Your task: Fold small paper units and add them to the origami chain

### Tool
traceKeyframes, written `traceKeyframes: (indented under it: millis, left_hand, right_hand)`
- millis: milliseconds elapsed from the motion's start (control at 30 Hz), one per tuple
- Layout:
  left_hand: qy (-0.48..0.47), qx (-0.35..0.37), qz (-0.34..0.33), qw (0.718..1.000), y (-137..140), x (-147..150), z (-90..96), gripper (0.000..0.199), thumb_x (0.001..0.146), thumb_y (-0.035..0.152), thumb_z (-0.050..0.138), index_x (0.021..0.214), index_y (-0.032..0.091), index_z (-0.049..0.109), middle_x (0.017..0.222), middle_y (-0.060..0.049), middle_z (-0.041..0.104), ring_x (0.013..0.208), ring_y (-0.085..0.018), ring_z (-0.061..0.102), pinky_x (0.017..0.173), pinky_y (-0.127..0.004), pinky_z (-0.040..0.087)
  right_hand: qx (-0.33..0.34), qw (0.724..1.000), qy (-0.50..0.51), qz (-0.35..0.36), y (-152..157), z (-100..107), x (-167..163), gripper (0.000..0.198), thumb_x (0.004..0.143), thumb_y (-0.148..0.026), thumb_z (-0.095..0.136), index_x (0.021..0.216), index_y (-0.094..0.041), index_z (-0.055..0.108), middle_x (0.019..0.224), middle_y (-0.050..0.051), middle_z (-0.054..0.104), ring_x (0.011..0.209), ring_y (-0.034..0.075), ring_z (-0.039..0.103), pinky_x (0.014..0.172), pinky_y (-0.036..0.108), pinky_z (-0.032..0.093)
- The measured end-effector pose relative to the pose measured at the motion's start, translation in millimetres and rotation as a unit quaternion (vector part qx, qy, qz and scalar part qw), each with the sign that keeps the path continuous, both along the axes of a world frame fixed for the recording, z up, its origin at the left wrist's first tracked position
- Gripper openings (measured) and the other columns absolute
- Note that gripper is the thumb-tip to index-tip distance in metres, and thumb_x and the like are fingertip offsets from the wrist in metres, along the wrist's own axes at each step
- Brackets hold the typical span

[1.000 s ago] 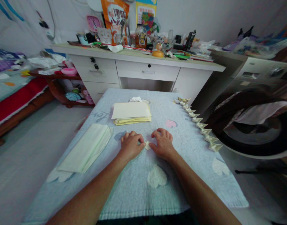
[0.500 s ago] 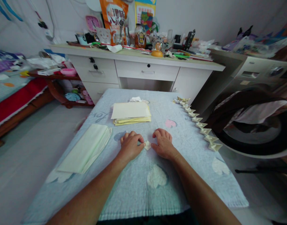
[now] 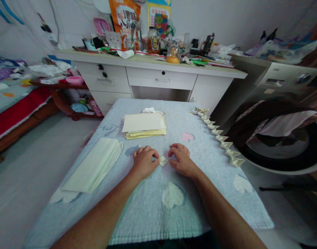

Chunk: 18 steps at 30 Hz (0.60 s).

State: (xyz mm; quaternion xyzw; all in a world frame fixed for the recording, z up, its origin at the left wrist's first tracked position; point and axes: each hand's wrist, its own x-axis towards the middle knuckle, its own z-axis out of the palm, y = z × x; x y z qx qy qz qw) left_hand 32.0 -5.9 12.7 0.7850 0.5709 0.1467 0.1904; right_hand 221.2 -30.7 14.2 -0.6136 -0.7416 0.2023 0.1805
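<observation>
A small folded piece of cream paper (image 3: pixel 163 160) lies on the cloth between my hands. My left hand (image 3: pixel 146 159) grips its left corner between thumb and forefinger, with the other fingers curled. Just to the right, my right hand (image 3: pixel 181 159) rests with its thumb apart from the curled fingers, and nothing shows in it. A slight gap separates its thumb from the paper. Along the right side of the table runs a row of folded paper boats (image 3: pixel 226 144), several in line, the farthest one patterned.
A stack of cream and yellow paper sheets (image 3: pixel 144 123) lies beyond my hands. Folded pale sheets (image 3: pixel 93 166) lie at the left. A light blue cloth (image 3: pixel 143 211) covers the table. Behind stands a cluttered white desk (image 3: pixel 162 71); a washing machine (image 3: pixel 277 77) is at the right.
My right thumb has drawn away from the folded paper, and the right fingers have opened a little. My left hand keeps its place on the paper.
</observation>
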Motion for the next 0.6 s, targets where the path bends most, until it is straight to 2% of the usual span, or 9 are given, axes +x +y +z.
traceKeyframes:
  millis: [133,333,600]
  left_hand:
    - [0.001,-0.006,-0.006,1.0,0,-1,-0.3,0.011,0.077,0.031,0.059,0.083,0.026,0.067,0.096,-0.001,0.061,0.102,-0.025,0.05,0.088,-0.04,0.032]
    - [-0.001,-0.004,-0.007,1.0,1,-1,-1.1,0.009,0.078,0.03,0.059,0.082,0.027,0.067,0.096,-0.001,0.061,0.101,-0.025,0.05,0.087,-0.038,0.032]
    - [-0.006,0.004,-0.011,1.0,0,-1,-1.4,0.008,0.078,0.031,0.06,0.081,0.026,0.066,0.093,-0.001,0.061,0.098,-0.024,0.051,0.086,-0.039,0.032]
  right_hand:
    - [0.02,1.0,-0.015,0.012,-2,0,-4,0.016,0.078,-0.026,0.061,0.093,-0.022,0.061,0.119,0.005,0.049,0.114,0.022,0.039,0.098,0.039,0.025]
    - [0.024,0.999,-0.027,0.019,-1,1,-11,0.007,0.081,-0.024,0.059,0.086,-0.021,0.064,0.116,0.004,0.051,0.112,0.021,0.039,0.096,0.038,0.025]
    - [0.033,0.997,-0.076,0.006,0,-4,-17,0.009,0.085,-0.023,0.056,0.084,-0.02,0.065,0.118,0.005,0.053,0.113,0.022,0.037,0.101,0.041,0.021]
